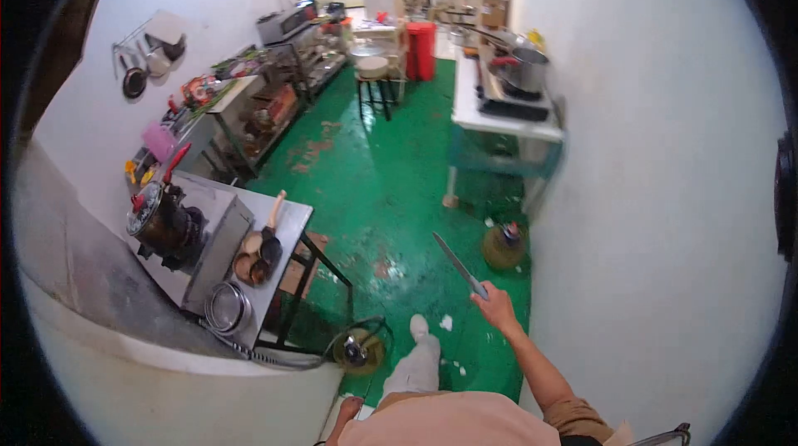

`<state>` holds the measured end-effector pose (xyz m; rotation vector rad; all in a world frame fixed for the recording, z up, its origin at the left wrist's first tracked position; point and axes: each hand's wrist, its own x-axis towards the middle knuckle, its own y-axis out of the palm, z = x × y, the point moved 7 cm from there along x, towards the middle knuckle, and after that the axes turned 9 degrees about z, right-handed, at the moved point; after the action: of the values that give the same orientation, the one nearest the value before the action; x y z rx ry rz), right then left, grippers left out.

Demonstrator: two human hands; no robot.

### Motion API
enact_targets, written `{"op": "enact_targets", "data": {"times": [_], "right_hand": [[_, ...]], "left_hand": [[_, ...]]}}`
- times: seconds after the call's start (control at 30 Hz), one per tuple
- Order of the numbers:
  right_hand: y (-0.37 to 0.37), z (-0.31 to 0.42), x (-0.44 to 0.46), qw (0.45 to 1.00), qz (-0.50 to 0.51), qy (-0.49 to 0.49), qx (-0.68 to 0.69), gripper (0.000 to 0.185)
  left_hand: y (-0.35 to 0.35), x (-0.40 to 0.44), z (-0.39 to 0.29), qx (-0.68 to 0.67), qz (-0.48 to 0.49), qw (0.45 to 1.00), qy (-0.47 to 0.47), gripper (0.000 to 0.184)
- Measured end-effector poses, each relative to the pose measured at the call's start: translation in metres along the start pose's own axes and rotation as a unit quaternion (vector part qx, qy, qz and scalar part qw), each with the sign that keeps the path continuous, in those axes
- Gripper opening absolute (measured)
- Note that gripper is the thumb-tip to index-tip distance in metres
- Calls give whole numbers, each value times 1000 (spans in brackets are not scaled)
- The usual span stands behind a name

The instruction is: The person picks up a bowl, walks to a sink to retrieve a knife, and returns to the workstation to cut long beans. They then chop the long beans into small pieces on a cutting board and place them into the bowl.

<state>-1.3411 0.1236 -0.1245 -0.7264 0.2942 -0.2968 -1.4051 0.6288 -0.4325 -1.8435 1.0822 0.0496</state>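
My right hand (496, 306) is closed around the grey handle of a long knife (457, 263). Its blade points forward and to the left, above the green floor. Low at the bottom edge, part of my left hand (351, 407) shows beside my apron (449, 421); its fingers are too small and blurred to make out. Nearest to the knife on the floor is a round gas cylinder (504, 248), to the right of the blade and not touching it.
At left, a table holds a stove with a dark pot (162, 217), several small pans (256, 259) and a strainer (226, 309). Another gas cylinder (359, 352) with a hose stands below. A white table (507, 118) with a stove is ahead right; a stool (374, 72) and red bin (421, 51) stand farther back.
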Motion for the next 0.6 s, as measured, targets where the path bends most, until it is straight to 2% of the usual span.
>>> {"op": "enact_targets", "data": {"times": [0.03, 0.07, 0.1, 0.13, 0.2, 0.23, 0.27, 0.3, 0.33, 0.37, 0.43, 0.53, 0.57, 0.6], "right_hand": [[5, 8, 39, 1000, 11, -18, -2, 37], [11, 9, 70, 1000, 14, -24, -3, 36], [21, 10, 91, 1000, 17, -24, -3, 34], [28, 18, 153, 999, 24, -17, -19, 33], [44, -12, 174, 996, 59, 61, -25, 33], [48, -21, 194, 990, 83, 110, -13, 32], [46, -25, 212, 990, 91, 110, -14, 32], [41, -32, 231, 990, 85, 110, -11, 32], [39, -34, 254, 991, 79, 109, -8, 31], [36, -29, 278, 991, 85, 104, -8, 31], [12, -11, 333, 983, 96, 159, 7, 38], [10, -10, 448, 978, 109, 178, 25, 38], [22, -27, 497, 988, 92, 122, -2, 37], [18, -22, 545, 988, 99, 115, -14, 37]], "left_hand": [[-1, 19, 22, -103, 93, 979, -151, 32], [-17, 47, 24, -108, 112, 972, -174, 33], [-37, 79, 22, -87, 127, 975, -160, 34], [-74, 133, 19, -65, 128, 980, -140, 34], [-121, 218, 12, 17, 128, 988, -80, 36], [-175, 259, 14, -62, 73, 980, -174, 35], [-241, 283, -9, -386, -123, 907, -111, 34], [-270, 348, 5, -441, -139, 876, -136, 37], [-341, 389, -26, -440, -145, 882, -84, 39], [-435, 411, -87, -481, -173, 859, -18, 37], [-554, 487, -134, -541, -199, 814, 72, 41], [-754, 502, -259, -530, -221, 774, 266, 48], [-803, 497, -287, -505, -219, 763, 340, 53], [-847, 491, -312, -475, -217, 748, 410, 59]]}}
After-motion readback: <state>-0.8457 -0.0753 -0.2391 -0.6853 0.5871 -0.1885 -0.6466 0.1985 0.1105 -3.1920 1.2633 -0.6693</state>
